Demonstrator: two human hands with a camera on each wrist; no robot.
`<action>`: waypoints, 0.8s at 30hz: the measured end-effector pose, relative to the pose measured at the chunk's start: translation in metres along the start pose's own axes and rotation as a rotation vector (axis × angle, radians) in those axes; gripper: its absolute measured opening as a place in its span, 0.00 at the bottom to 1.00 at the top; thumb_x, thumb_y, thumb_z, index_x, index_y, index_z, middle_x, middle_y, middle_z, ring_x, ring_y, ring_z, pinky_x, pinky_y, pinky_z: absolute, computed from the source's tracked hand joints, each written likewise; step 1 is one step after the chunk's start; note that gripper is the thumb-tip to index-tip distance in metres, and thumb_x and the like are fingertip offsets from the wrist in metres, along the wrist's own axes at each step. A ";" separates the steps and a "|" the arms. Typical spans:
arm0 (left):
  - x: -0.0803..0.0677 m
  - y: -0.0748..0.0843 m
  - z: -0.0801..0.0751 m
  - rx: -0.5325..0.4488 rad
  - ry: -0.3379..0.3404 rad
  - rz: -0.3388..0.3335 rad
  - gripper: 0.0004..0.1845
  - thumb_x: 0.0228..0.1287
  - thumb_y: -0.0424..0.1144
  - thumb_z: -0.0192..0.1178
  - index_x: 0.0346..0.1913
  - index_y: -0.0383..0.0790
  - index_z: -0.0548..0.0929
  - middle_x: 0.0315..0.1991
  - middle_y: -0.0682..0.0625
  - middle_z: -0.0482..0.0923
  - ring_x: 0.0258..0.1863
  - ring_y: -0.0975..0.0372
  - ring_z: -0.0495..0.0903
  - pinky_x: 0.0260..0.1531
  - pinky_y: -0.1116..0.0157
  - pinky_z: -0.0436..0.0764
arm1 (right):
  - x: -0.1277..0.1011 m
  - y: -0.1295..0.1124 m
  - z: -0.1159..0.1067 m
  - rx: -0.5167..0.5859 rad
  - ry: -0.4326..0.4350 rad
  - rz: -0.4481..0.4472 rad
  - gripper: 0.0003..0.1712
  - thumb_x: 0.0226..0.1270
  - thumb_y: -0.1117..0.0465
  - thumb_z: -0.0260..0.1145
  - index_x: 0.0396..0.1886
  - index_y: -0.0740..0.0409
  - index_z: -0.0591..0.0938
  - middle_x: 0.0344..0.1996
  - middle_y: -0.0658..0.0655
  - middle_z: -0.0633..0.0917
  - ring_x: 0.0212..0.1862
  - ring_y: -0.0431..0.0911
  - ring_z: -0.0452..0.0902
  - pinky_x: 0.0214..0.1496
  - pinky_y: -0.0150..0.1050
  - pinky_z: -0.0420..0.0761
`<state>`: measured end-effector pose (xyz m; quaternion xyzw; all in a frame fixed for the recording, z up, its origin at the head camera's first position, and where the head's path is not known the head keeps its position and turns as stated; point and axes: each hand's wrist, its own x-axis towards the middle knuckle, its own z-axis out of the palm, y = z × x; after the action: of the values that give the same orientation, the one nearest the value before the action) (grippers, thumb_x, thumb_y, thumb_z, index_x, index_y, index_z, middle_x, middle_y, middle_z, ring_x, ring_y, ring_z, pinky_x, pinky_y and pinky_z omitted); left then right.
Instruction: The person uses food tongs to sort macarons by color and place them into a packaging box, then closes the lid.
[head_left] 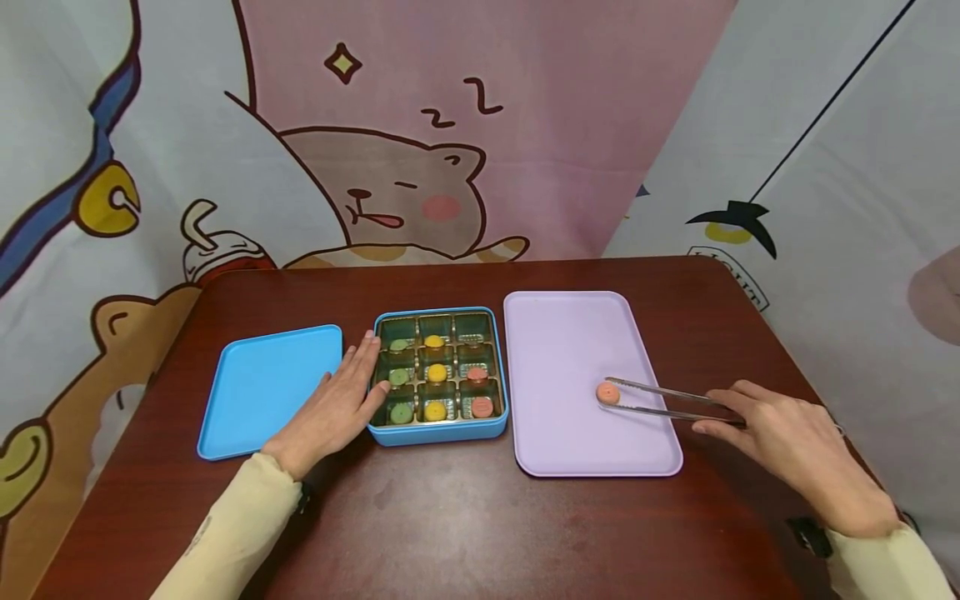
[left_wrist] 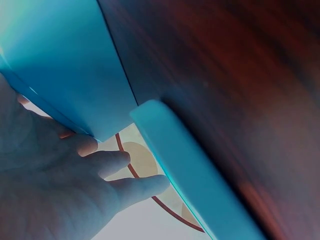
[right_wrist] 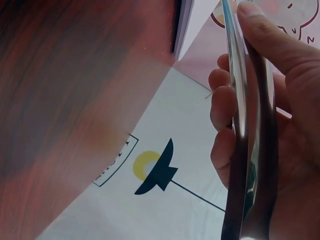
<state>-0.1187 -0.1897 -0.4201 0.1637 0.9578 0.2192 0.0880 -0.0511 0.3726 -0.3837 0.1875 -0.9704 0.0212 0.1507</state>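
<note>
My right hand (head_left: 795,433) grips metal tongs (head_left: 660,390) between thumb and fingers. Their tips pinch a round peach-pink piece (head_left: 608,393), like a small cookie or candy, over the lilac tray (head_left: 562,350). With fingers extended, my left hand (head_left: 337,408) rests along the left side of a blue box (head_left: 442,433). Inside it, a gold divided insert carries green pieces (head_left: 401,413) in the left column and yellow pieces (head_left: 435,411) in the middle one. Pink pieces (head_left: 482,407) occupy the right column's middle and front compartments. The right wrist view shows the tongs' arms (right_wrist: 240,115) close up.
A flat blue lid or tray (head_left: 273,387) lies left of the box, partly behind my left hand. Everything stands on a dark red-brown wooden table (head_left: 442,517). Behind its far edge hangs a cartoon-printed cloth (head_left: 570,125).
</note>
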 end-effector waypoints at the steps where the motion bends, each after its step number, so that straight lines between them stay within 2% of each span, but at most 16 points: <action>1: 0.000 0.000 0.000 0.000 0.000 -0.001 0.40 0.85 0.55 0.42 0.85 0.39 0.41 0.85 0.44 0.34 0.82 0.40 0.42 0.70 0.28 0.51 | 0.000 0.000 -0.001 -0.001 -0.006 0.005 0.26 0.43 0.47 0.85 0.41 0.54 0.90 0.26 0.47 0.79 0.20 0.35 0.63 0.16 0.33 0.62; 8: -0.002 -0.001 -0.001 -0.001 0.002 -0.005 0.40 0.85 0.55 0.43 0.85 0.39 0.41 0.85 0.44 0.34 0.82 0.40 0.42 0.70 0.28 0.51 | 0.001 0.001 -0.004 -0.009 -0.055 0.021 0.26 0.44 0.48 0.85 0.41 0.55 0.90 0.27 0.49 0.81 0.20 0.35 0.64 0.16 0.33 0.63; 16: -0.002 -0.001 0.000 -0.003 0.002 -0.002 0.40 0.85 0.55 0.43 0.85 0.40 0.40 0.85 0.44 0.34 0.82 0.40 0.43 0.70 0.28 0.51 | 0.002 0.000 -0.002 -0.011 -0.019 -0.009 0.24 0.46 0.46 0.84 0.39 0.55 0.90 0.24 0.46 0.78 0.19 0.34 0.60 0.16 0.33 0.61; 19: -0.002 -0.001 0.000 -0.003 0.003 0.001 0.40 0.85 0.55 0.42 0.85 0.41 0.40 0.85 0.45 0.34 0.82 0.40 0.43 0.69 0.28 0.51 | 0.001 0.000 -0.002 -0.012 -0.006 -0.019 0.25 0.50 0.42 0.81 0.39 0.54 0.90 0.24 0.46 0.78 0.19 0.34 0.60 0.16 0.33 0.61; 24: 0.001 0.000 0.001 -0.003 -0.001 -0.001 0.40 0.84 0.56 0.42 0.85 0.41 0.40 0.85 0.46 0.33 0.82 0.41 0.42 0.70 0.29 0.50 | 0.001 0.001 -0.003 -0.008 0.015 -0.028 0.31 0.58 0.31 0.73 0.39 0.55 0.90 0.24 0.45 0.77 0.19 0.34 0.60 0.15 0.33 0.60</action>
<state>-0.1191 -0.1896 -0.4208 0.1630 0.9576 0.2206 0.0887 -0.0513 0.3731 -0.3804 0.2001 -0.9667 0.0167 0.1589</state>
